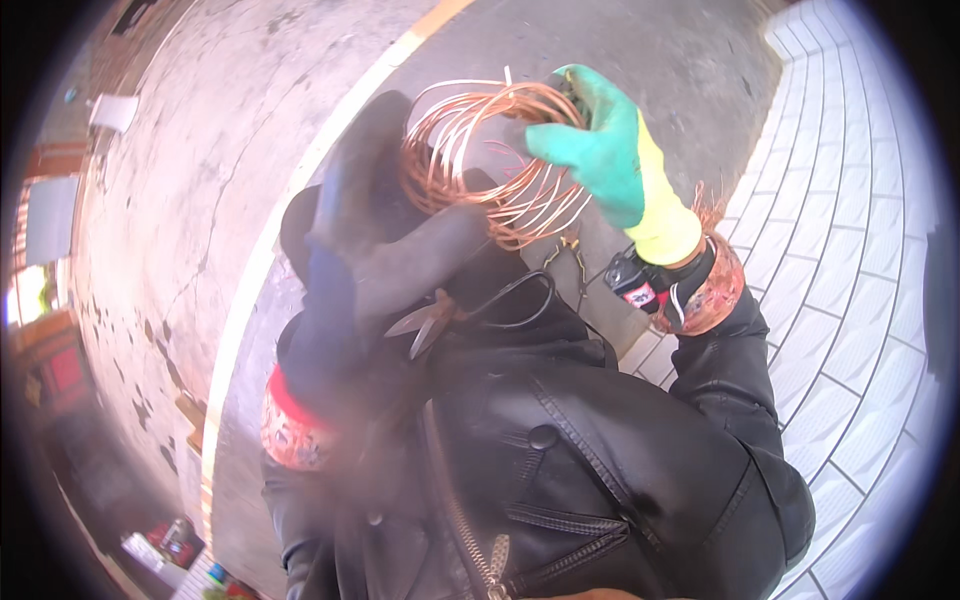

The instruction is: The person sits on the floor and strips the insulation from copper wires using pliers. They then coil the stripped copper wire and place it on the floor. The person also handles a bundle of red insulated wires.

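Note:
A loose coil of bare copper wire [442,176] is held up in front of my body, its many loops spread into a ring. My right hand [600,150], in a green and yellow work glove, pinches the coil's upper right side between thumb and fingers. On the left side, my left hand [360,247] in a dark glove grips the loops, with its thumb across their lower edge. That hand is partly blurred. Below the coil, scissors [439,319] with black loop handles rest on my dark-clothed lap, blades slightly apart and pointing left.
On the floor under the coil lies a small yellow and dark object [571,251], not clear enough to name. White tiles [840,300] run along the right. A pale strip [300,176] crosses the concrete floor [202,150] at left. A white container [114,112] stands farther off.

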